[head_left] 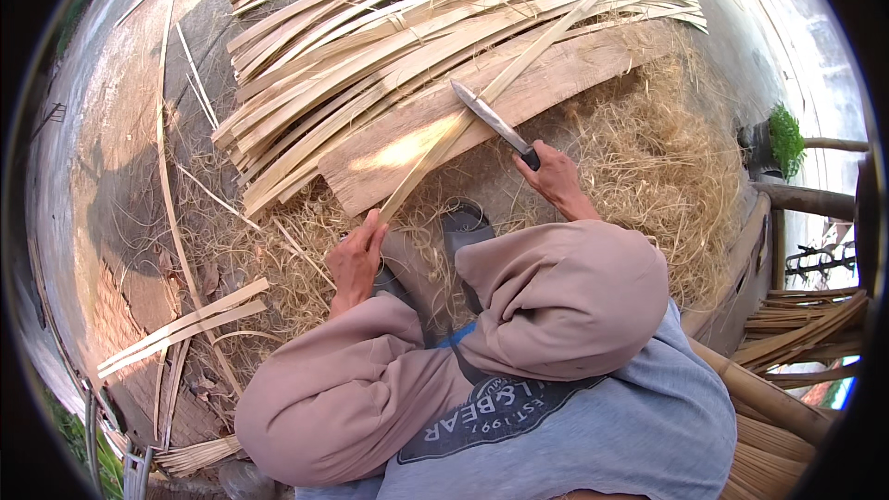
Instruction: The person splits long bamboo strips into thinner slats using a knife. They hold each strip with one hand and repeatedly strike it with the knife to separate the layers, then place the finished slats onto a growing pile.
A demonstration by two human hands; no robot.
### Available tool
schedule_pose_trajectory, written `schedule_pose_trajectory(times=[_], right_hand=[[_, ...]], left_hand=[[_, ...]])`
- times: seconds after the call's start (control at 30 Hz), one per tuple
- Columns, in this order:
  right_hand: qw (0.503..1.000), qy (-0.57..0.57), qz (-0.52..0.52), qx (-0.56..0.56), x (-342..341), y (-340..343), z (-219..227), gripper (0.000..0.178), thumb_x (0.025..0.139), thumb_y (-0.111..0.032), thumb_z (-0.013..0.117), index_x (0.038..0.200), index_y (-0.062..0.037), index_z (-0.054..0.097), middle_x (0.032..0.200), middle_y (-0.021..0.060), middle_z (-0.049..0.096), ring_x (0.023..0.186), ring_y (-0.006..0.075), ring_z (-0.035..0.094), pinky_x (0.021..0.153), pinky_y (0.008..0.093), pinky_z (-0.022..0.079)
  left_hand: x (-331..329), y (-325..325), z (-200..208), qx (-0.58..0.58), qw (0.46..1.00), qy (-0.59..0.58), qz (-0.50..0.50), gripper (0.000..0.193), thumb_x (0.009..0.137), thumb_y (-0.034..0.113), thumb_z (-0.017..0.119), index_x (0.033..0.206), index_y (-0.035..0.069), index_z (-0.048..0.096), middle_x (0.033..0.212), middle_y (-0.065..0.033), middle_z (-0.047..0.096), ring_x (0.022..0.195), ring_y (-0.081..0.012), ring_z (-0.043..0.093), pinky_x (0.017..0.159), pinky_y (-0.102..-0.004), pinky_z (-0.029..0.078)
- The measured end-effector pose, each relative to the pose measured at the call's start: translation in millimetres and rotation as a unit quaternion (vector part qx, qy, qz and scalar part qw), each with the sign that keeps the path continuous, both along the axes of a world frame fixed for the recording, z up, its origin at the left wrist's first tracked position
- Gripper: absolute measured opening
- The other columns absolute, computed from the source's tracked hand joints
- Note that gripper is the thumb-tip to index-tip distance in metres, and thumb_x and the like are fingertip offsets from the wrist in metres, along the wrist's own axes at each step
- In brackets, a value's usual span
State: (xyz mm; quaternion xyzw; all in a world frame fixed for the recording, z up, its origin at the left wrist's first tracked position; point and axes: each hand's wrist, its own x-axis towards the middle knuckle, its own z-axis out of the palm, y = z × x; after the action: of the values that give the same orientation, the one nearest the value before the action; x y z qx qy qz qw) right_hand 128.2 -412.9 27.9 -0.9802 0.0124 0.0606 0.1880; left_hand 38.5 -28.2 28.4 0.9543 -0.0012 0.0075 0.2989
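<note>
My left hand (pixel 354 261) pinches the near end of a long, pale bamboo strip (pixel 424 167). From there the strip runs up and to the right, across a wooden board (pixel 380 162) and over a pile of other strips. My right hand (pixel 556 176) is wrapped round the black handle of a knife (pixel 491 118). Its blade points up and to the left and crosses the strip above the board. Whether the edge touches the strip, I cannot tell.
Many split bamboo strips (pixel 370 56) lie stacked beyond the board. Curly shavings (pixel 639 176) cover the ground at right. Two short strips (pixel 185 326) lie at left. A potted green plant (pixel 785 134) and bamboo poles (pixel 806 199) stand at far right.
</note>
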Motion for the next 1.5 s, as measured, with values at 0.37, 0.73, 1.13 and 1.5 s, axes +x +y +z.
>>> schedule_pose_trajectory(times=[0.37, 0.73, 1.13, 1.5], right_hand=[[0.998, -0.056, -0.034, 0.001, 33.8, -5.2, -16.7, 0.044, 0.094, -0.048, 0.072, 0.094, -0.0057, 0.058, 0.084, 0.0175, 0.069, 0.071, 0.0401, 0.070, 0.064, 0.0500, 0.056], [0.963, -0.083, -0.254, 0.038, 76.8, -130.8, -3.0, 0.060, 0.098, -0.057, 0.063, 0.083, 0.0010, 0.060, 0.067, 0.0188, 0.067, 0.067, 0.0389, 0.070, 0.063, 0.0491, 0.053], [0.997, -0.007, 0.007, 0.074, -3.0, 0.4, -7.9, 0.043, 0.097, -0.042, 0.069, 0.086, -0.0029, 0.057, 0.073, 0.0185, 0.067, 0.072, 0.0374, 0.071, 0.065, 0.0487, 0.055], [0.981, -0.002, 0.179, 0.072, 5.1, -4.9, -10.9, 0.042, 0.095, -0.045, 0.072, 0.087, -0.0070, 0.056, 0.075, 0.0126, 0.065, 0.063, 0.0303, 0.068, 0.057, 0.0427, 0.054]], left_hand=[[7.5, 12.1, -1.4, -0.001, 1.000, 0.028, -0.001, 0.036, 0.096, 0.032, 0.074, 0.130, 0.019, 0.073, 0.101, -0.0126, 0.077, 0.081, -0.0322, 0.074, 0.068, -0.0392, 0.055], [-53.7, 58.3, 12.8, -0.033, 0.993, 0.104, 0.052, 0.044, 0.090, 0.038, 0.081, 0.128, 0.015, 0.074, 0.090, -0.0169, 0.077, 0.079, -0.0282, 0.075, 0.073, -0.0372, 0.056], [-31.2, 73.6, 21.2, -0.106, 0.974, 0.198, 0.022, 0.043, 0.098, 0.044, 0.070, 0.131, 0.016, 0.073, 0.076, -0.0187, 0.074, 0.061, -0.0218, 0.065, 0.062, -0.0385, 0.050], [-53.6, 104.3, 41.3, -0.069, 0.972, 0.221, 0.048, 0.037, 0.099, 0.034, 0.070, 0.125, 0.008, 0.075, 0.077, -0.0142, 0.073, 0.065, -0.0138, 0.062, 0.062, -0.0338, 0.049]])
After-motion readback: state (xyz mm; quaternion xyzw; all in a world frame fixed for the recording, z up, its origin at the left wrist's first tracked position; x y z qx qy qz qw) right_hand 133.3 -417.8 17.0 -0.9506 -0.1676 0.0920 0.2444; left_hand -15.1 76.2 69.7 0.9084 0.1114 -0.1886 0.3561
